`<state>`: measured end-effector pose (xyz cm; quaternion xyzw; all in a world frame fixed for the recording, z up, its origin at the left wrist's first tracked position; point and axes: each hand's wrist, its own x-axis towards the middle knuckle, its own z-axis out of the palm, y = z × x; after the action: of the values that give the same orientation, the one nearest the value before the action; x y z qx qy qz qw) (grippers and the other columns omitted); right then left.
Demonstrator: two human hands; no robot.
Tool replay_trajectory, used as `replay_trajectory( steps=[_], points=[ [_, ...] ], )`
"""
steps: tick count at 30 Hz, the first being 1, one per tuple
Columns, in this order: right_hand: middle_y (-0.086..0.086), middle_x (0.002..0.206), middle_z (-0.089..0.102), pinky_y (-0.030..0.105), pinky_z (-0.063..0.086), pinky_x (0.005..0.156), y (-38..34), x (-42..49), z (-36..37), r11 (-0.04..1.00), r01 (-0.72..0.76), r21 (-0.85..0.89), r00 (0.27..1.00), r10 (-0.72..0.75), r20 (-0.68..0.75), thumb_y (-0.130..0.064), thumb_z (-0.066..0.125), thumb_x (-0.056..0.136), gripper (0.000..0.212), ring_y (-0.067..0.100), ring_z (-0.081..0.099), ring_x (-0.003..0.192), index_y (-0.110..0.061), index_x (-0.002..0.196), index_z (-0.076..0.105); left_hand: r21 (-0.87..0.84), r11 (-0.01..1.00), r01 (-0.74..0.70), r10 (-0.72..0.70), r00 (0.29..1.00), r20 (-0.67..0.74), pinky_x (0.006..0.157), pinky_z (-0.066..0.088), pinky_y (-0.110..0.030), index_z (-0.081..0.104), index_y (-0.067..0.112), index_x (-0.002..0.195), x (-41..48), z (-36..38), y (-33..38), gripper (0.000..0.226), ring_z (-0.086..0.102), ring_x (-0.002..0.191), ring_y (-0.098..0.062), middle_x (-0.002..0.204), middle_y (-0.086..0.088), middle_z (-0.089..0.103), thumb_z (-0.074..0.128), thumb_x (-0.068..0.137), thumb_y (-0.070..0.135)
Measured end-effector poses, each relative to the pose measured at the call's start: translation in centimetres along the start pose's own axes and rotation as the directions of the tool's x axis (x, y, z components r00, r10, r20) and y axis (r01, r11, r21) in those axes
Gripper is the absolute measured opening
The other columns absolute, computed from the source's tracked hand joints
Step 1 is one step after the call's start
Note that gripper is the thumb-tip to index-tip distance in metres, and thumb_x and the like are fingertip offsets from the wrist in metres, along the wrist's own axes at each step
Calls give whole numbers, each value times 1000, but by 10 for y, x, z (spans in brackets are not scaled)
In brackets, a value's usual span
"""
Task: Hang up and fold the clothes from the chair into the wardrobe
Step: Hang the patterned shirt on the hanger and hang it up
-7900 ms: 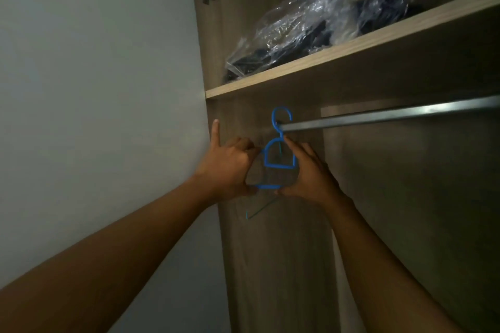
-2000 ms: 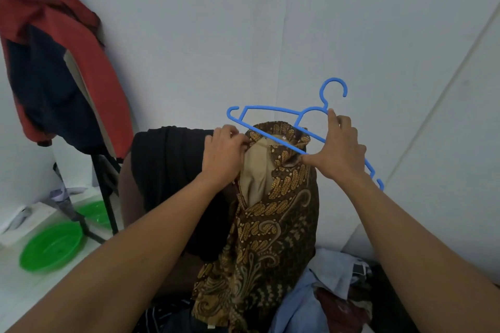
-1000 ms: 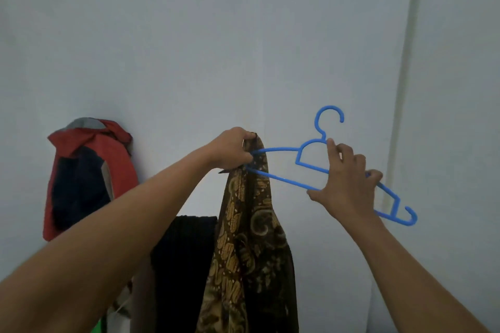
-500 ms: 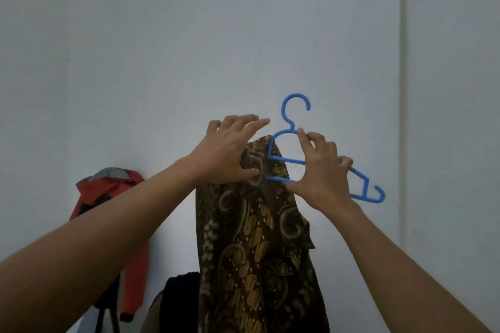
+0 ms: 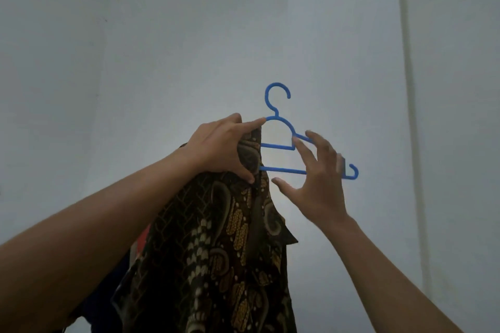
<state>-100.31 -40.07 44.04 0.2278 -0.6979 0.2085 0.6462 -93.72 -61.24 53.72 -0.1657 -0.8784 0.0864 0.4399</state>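
Batik shirt [image 5: 216, 251] covers hanger [image 5: 278, 146] leftward; right end free.

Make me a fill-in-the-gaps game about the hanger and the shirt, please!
1. The thin plastic clothes hanger is coloured ____.
2. The brown-and-gold patterned shirt hangs down from the person's ____ hand, which grips it at the top.
3. The hanger's curved hook sticks ____, above both hands.

Missing words: blue; left; up
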Motion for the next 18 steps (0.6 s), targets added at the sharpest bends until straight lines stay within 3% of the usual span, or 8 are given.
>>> replay_trajectory(
  steps=[2, 7, 9, 11, 13, 15, 16, 18],
  points=[
    [3, 136, 50, 50, 50, 99, -13, -19, 0, 984, 50, 172, 997, -39, -64, -50, 78, 77, 66, 19, 47, 127, -18, 132, 58, -26, 999, 47, -48, 998, -27, 72, 45, -33, 21, 48, 151, 3, -7, -8, 127, 54, 96, -18, 104, 8, 47, 80, 43, 77],
    [-11, 110, 61, 15, 51, 76, -40, -60, 8, 928, 25, 371, 975, -104, 196, -40, 75, 81, 54, 2, 57, 91, -29, 129, 52, -89, 989, 118, -124, 990, -69, 74, 42, -34, 24, 47, 152, 4, -21, -25, 127, 52, 104, -21, 104, 6, 49, 81, 42, 78],
    [-14, 101, 67, 9, 50, 71, -40, -66, 15, 874, -101, 475, 976, -7, 220, -20, 73, 87, 43, 0, 63, 85, -31, 124, 53, -104, 985, 139, -146, 987, -68, 76, 43, -35, 25, 47, 152, 3, -26, -30, 126, 51, 105, -19, 106, 6, 50, 81, 43, 78],
    [-12, 94, 70, 14, 54, 69, -35, -64, 15, 756, -272, 595, 961, 182, 207, -7, 70, 89, 30, 3, 68, 84, -26, 110, 60, -118, 981, 157, -165, 985, -56, 78, 44, -36, 26, 49, 151, -1, -30, -39, 126, 50, 105, -17, 107, 6, 51, 80, 41, 80],
    [-1, 91, 73, 27, 59, 70, -24, -51, 10, 541, -442, 716, 881, 412, 233, -2, 71, 87, 19, 14, 71, 83, -15, 100, 65, -164, 973, 162, -173, 984, -52, 83, 48, -38, 28, 52, 149, -9, -31, -51, 126, 51, 105, -17, 107, 7, 54, 76, 38, 84],
    [11, 90, 74, 37, 60, 63, -12, -34, -1, 135, -572, 809, 721, 552, 418, -1, 71, 87, 13, 21, 71, 74, -7, 98, 66, -221, 967, 123, -144, 987, -78, 87, 51, -44, 31, 55, 146, -20, -29, -65, 126, 54, 101, -16, 103, 9, 55, 68, 32, 93],
    [13, 88, 73, 37, 58, 59, -5, -25, -6, -44, -591, 805, 661, 546, 515, -1, 70, 88, 12, 21, 69, 69, -7, 98, 66, -241, 966, 92, -117, 989, -93, 85, 52, -44, 33, 56, 145, -25, -27, -72, 125, 54, 96, -15, 99, 10, 55, 65, 31, 95],
    [14, 89, 72, 34, 55, 63, 11, -10, -15, -235, -605, 761, 609, 479, 632, -4, 68, 86, 16, 21, 67, 70, -8, 102, 68, -257, 966, 35, -64, 993, -104, 78, 52, -41, 36, 55, 144, -35, -23, -83, 120, 54, 84, -11, 93, 11, 55, 67, 34, 93]
  ],
)
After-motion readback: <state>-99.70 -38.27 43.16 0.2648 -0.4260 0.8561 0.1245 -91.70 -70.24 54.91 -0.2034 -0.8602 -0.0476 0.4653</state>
